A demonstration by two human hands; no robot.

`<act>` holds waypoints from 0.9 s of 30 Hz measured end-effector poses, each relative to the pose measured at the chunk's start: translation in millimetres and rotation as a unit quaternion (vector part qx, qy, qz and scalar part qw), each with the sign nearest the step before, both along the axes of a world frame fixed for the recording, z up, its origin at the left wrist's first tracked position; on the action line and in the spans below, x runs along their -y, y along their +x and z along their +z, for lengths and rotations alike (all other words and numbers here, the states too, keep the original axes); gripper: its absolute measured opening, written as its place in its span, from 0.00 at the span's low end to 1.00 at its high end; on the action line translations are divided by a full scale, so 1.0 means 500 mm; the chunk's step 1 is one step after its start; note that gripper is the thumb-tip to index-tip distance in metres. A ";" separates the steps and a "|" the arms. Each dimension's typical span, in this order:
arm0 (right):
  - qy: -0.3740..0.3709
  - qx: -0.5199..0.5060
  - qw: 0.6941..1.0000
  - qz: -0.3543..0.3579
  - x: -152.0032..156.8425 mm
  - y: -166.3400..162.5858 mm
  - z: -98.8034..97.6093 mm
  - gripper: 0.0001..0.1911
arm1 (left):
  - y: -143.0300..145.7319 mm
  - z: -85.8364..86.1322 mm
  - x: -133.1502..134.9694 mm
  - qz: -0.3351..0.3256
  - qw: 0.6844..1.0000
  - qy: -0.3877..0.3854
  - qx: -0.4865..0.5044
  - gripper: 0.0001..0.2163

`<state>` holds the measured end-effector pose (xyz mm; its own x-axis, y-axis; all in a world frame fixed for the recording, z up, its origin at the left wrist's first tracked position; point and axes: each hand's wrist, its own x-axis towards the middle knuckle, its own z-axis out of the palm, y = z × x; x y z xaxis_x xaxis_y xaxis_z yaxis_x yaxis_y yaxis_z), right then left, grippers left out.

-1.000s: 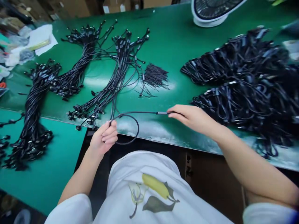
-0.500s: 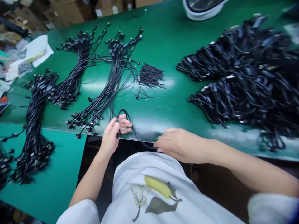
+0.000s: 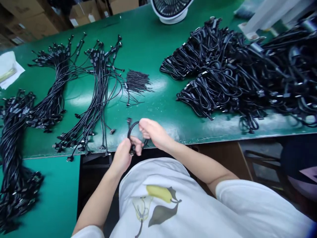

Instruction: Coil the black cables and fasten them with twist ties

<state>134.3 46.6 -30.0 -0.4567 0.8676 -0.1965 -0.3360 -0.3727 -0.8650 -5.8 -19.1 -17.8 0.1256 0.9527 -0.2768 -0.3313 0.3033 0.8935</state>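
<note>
A thin black cable (image 3: 130,129), bent into a loop with a connector sticking up, is held between my two hands at the table's front edge. My left hand (image 3: 126,152) is closed around its lower left side. The fingers of my right hand (image 3: 151,130) pinch the loop at its upper right. Ahead and to the left lies a loose bundle of straight black cables (image 3: 100,84). Just beyond my hands is a small pile of short black ties (image 3: 137,81).
Two more cable bundles (image 3: 58,82) (image 3: 16,148) lie on the left. A large heap of coiled cables (image 3: 223,76) covers the right of the green table (image 3: 158,43). A white fan (image 3: 170,19) stands at the back, near cardboard boxes (image 3: 84,13). White paper (image 3: 18,71) lies far left.
My right hand has come left and up to the cable, close to my left hand, and the cable is now in a tighter loop. The view has shifted to the right.
</note>
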 end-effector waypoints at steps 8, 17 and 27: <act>-0.141 -0.105 0.983 -0.047 0.034 -0.029 0.007 0.23 | 0.030 -0.052 0.034 0.082 0.992 -0.091 0.009 0.26; -0.091 -0.105 0.989 -0.046 0.044 -0.040 0.008 0.22 | 0.036 -0.083 0.058 -0.026 0.996 -0.075 -0.034 0.21; -0.108 -0.130 0.985 0.037 0.019 -0.027 0.002 0.30 | 0.021 -0.058 0.043 -0.125 0.986 -0.113 -0.018 0.20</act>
<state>120.6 36.8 -28.9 -0.5768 0.7803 -0.2419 -0.4997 -0.5712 -0.6511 4.9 -40.7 -46.9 0.3343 0.8073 -0.4863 -0.1906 0.5633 0.8040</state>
